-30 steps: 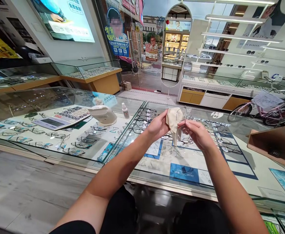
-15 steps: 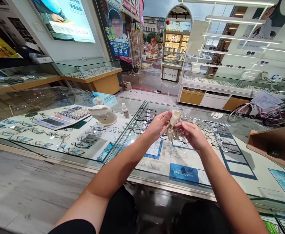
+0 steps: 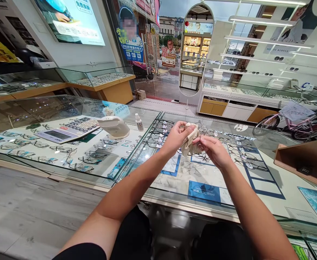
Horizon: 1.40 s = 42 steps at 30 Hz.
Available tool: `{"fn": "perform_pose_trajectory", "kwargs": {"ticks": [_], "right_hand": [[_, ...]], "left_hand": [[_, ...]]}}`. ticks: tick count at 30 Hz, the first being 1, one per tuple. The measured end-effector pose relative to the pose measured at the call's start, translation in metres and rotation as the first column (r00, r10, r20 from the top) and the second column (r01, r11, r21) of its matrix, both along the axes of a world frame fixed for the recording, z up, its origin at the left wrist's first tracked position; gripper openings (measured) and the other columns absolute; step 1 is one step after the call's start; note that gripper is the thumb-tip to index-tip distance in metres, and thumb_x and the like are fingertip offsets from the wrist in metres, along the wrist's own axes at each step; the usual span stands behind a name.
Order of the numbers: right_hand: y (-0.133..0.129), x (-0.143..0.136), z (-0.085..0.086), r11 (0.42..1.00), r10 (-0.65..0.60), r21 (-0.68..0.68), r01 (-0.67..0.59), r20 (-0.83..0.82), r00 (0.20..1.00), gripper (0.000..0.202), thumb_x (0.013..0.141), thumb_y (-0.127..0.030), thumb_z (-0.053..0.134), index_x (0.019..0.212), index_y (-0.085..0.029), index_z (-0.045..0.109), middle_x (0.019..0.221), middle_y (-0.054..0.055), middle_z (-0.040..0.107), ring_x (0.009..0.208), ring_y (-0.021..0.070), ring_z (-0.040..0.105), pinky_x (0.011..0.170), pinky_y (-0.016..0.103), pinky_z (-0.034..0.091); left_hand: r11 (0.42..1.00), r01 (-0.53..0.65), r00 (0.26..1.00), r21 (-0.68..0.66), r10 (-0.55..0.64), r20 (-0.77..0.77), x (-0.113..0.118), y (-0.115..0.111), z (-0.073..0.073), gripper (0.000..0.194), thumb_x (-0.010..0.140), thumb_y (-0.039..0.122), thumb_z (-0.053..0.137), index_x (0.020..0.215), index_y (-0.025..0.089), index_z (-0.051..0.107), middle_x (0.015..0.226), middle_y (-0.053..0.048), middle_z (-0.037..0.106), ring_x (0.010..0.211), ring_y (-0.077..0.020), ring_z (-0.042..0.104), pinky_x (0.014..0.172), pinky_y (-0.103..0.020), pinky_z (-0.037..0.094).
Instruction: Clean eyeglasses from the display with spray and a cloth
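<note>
A crumpled cream cloth [image 3: 189,144] hangs from the fingers of my left hand [image 3: 176,137], which is closed on it above the glass counter. My right hand [image 3: 214,150], just to the right, pinches a thin pair of glasses [image 3: 199,146] by its edge. The cloth covers part of the glasses, and the lens area is small and hard to make out. Both hands are close together, with the cloth and glasses touching between them.
On the glass counter [image 3: 158,196] to the left are a calculator [image 3: 66,131], a beige device [image 3: 114,126] and a small white spray bottle [image 3: 139,122]. Rows of eyeglasses lie beneath the glass. A wooden box [image 3: 302,164] stands at the right.
The fingers of my left hand have shifted over the cloth, which is now bunched differently and covers more of the glasses. My right hand has hardly moved.
</note>
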State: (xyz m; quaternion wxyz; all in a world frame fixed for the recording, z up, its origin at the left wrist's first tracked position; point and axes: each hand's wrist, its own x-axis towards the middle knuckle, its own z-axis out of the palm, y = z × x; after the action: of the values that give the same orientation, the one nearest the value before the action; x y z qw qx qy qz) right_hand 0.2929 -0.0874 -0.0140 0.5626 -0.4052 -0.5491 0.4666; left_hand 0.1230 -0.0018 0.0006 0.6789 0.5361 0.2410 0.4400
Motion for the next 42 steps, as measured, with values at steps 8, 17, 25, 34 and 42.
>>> {"fn": "perform_pose_trajectory", "kwargs": {"ticks": [8,17,25,34,42], "right_hand": [[-0.005,0.0,0.005,0.991,-0.007,0.131,-0.016,0.177,0.984,0.034,0.101,-0.053,0.067,0.101,-0.026,0.087,0.09,0.004,0.062,0.085,0.021,0.05,0.082,0.036,0.04],[-0.011,-0.005,0.015,0.984,-0.033,0.175,-0.02,0.292,0.956,0.039,0.103,-0.057,0.063,0.101,-0.026,0.087,0.087,0.005,0.061,0.089,0.0237,0.053,0.087,0.038,0.042],[-0.016,-0.007,0.022,0.975,-0.011,0.212,-0.059,0.316,0.949,0.036,0.106,-0.053,0.061,0.104,-0.027,0.086,0.086,0.004,0.059,0.088,0.0229,0.053,0.086,0.037,0.042],[-0.014,-0.006,0.017,0.985,0.051,0.144,-0.092,0.268,0.962,0.038,0.104,-0.056,0.064,0.106,-0.025,0.086,0.095,0.006,0.063,0.085,0.0214,0.051,0.079,0.036,0.042],[-0.005,-0.003,0.003,0.998,0.053,-0.043,-0.051,0.064,0.997,0.039,0.092,-0.062,0.075,0.102,-0.026,0.087,0.079,0.004,0.056,0.071,0.0195,0.044,0.066,0.036,0.038]], "left_hand": [[0.765,-0.377,0.852,0.522,0.508,-0.129,-0.004,-0.009,-0.002,0.043,0.087,0.05,0.083,0.103,0.022,0.055,0.107,-0.005,0.061,0.097,-0.0178,0.058,0.085,-0.031,0.046],[0.663,-0.397,0.811,0.635,0.577,-0.095,-0.014,-0.022,0.013,0.053,0.09,0.052,0.081,0.074,0.023,0.04,0.073,0.003,0.04,0.071,-0.0156,0.037,0.068,-0.031,0.027],[0.758,-0.252,0.835,0.601,0.485,-0.261,-0.017,-0.021,0.014,0.061,0.095,0.068,0.068,0.066,0.021,0.042,0.061,0.005,0.041,0.06,-0.0124,0.034,0.062,-0.031,0.023],[0.945,0.022,0.969,0.326,0.06,-0.238,-0.01,-0.01,0.009,0.07,0.091,0.084,0.059,0.067,0.017,0.058,0.063,-0.001,0.055,0.062,-0.0133,0.044,0.06,-0.029,0.033],[0.933,0.359,0.922,0.03,-0.359,0.142,-0.003,-0.008,0.009,0.047,0.083,0.057,0.088,0.085,0.016,0.064,0.062,0.002,0.053,0.059,-0.0101,0.047,0.063,-0.026,0.04]]}}
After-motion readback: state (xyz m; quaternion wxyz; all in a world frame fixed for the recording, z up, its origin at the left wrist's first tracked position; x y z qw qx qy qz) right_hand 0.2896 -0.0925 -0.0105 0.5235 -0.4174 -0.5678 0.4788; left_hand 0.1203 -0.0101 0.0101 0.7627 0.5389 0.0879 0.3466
